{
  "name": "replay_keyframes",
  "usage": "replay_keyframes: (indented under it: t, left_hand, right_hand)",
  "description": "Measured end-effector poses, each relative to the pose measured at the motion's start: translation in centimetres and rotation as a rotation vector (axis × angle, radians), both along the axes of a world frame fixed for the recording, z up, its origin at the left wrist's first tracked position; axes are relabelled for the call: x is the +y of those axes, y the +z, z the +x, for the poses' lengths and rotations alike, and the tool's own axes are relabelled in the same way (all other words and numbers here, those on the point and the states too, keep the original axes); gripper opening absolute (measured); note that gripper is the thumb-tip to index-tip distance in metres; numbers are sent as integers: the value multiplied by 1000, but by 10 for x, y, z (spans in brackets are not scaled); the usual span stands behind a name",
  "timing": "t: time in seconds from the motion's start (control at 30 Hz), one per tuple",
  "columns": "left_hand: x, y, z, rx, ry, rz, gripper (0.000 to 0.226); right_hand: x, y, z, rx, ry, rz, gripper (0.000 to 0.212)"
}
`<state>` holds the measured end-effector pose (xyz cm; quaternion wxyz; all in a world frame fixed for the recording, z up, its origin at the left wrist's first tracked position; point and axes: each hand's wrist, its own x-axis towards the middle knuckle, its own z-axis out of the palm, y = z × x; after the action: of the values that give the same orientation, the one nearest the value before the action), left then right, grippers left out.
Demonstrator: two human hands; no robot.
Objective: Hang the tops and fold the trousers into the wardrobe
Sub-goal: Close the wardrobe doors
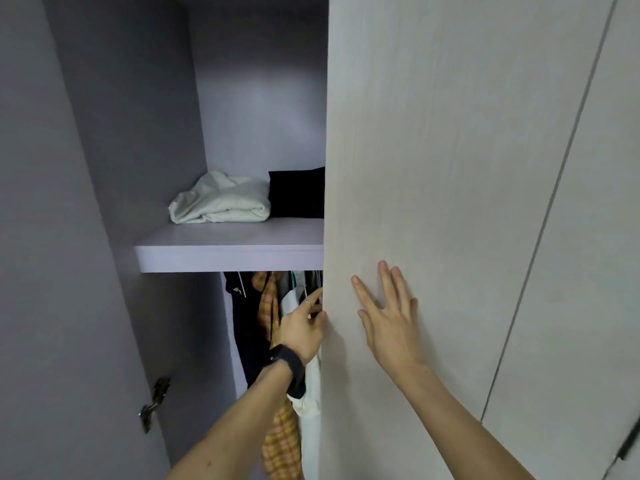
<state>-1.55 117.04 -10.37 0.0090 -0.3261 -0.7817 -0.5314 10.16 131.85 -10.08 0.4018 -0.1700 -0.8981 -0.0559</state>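
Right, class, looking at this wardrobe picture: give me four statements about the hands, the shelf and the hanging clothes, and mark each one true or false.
1. The right hand lies flat, fingers spread, on the wardrobe door. True.
2. The shelf has nothing on it. False: a white folded cloth and a black folded item lie side by side on it.
3. An orange checked garment hangs below the shelf. True.
4. The wrist of the left hand is bare. False: a dark band circles it.
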Motion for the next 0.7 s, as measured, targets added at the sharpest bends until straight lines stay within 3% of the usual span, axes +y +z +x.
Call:
replay_keyframes:
  t: [0.1,0.3,0.57,0.7]
  left_hand:
    - [-8,2,10,3,54,-16,39]
    - [-82,-23,57,17,270,-6,36]
    - [-226,-39,142,74,730,-25,33]
    - [-284,-29,187,197,976,27,26]
  right_hand:
    - [4,-5,8,64,84,-14,53]
    - [-24,-18,25,209,468,-118,44]
    - [-147,-26,36,139,915,-406,43]
    - [-215,-29,38,59,1114,-490,44]
